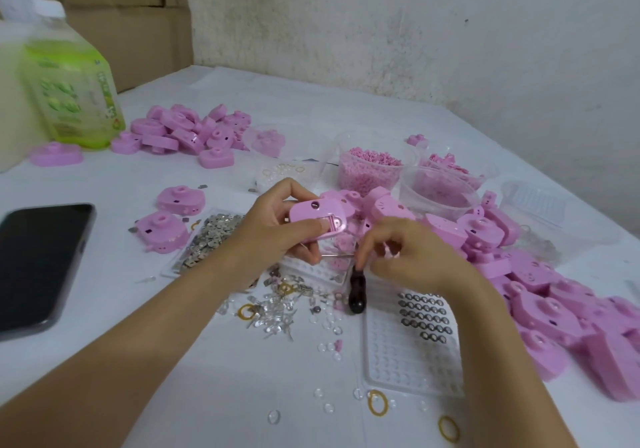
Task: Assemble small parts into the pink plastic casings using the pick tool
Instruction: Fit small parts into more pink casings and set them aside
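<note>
Left hand (277,236) grips a pink casing (317,221): thumb across the near face, fingers curled behind. The casing is held off the surface, about mid-surface, tilted toward the camera. It has a small round hole near its top and a rectangular slot beside the thumb tip.

Right hand (405,257) is just right of the casing, fingers curled with tips bunched. It's motion-blurred, so can't tell if they pinch anything.

Pick tool (356,292): the dark handle sticks out right below the right thumb, pointing at the near edge. A thin metal shaft (337,255) runs from there toward the left hand. Can't tell whether the thumb grips the handle or only touches it.

- Under the hands: a clear blister tray (311,269) holding a few pink bits.
- Nearer the near edge: a scatter of clear lenses and metal bits (277,309).
- Below the right wrist: a second blister tray (408,361), with dark rings (426,316) filling its far rows.
- Left of the left hand: a flat tray of metal clips (214,236).
- Just beyond that tray: two loose casings (162,231).
- Left edge: a black phone (41,264), lying face up.
- Beyond the hands: clear tubs of small pink parts (370,170).
- Along the right edge: a big pile of casings (554,292), running toward the near right corner.
- Toward the far left corner: a smaller pile of casings (187,132), next to a green bottle (72,84).
</note>
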